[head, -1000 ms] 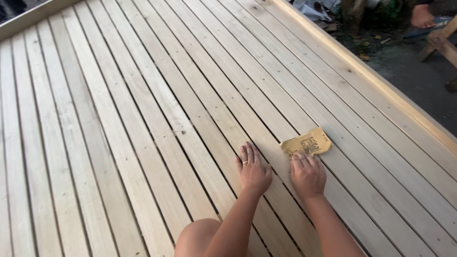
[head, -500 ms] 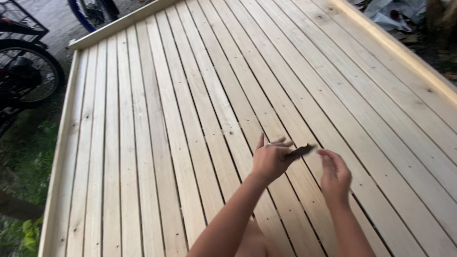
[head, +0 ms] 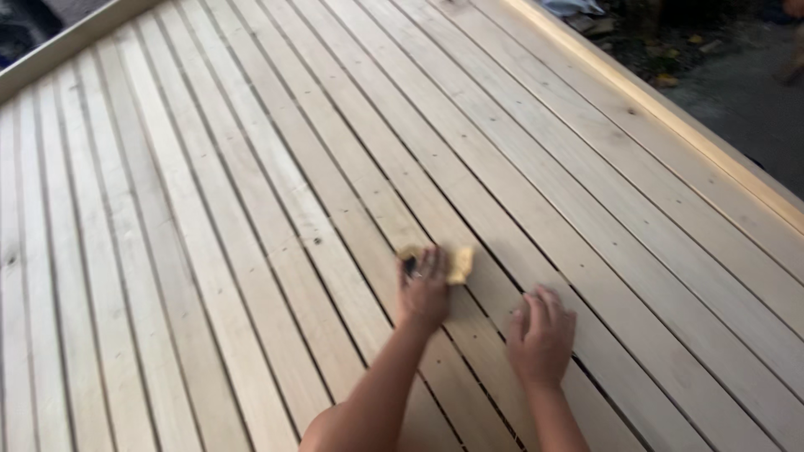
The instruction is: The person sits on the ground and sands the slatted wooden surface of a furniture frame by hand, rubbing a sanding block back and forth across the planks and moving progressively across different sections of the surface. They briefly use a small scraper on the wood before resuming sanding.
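One head-worn camera looks steeply down, close over the slatted wooden deck (head: 251, 209), toward its far edge

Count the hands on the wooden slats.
2. The left hand presses a yellowish sheet of sandpaper onto the slats; the right hand lies flat beside it.
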{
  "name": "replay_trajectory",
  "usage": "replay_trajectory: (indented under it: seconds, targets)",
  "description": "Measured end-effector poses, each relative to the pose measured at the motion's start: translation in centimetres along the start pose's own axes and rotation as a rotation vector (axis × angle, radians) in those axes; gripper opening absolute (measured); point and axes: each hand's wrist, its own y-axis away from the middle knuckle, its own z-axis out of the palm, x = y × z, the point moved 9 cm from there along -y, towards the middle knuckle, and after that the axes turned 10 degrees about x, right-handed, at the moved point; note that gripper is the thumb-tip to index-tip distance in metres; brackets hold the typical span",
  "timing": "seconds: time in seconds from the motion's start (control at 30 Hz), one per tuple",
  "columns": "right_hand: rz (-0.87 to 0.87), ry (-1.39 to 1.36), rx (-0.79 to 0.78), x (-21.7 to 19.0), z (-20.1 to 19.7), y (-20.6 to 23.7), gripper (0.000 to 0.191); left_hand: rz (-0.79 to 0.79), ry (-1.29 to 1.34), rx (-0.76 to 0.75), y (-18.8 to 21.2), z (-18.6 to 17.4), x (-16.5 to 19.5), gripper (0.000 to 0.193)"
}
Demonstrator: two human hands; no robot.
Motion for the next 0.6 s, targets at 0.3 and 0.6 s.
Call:
replay_trajectory:
  seconds: [0.3,0.6]
  targets:
    - [0.003,0.072,-0.063,-1.6,-0.7,-0.1,0.037,-0.195,-0.035,0.069,-11.3,-3.4,-3.2,0.065]
    - [0.039,0.109,-0.113,-1.7,-0.8,-0.3,0.05,0.39,0.01,-0.059,2.5,-1.2,2.7,0.07]
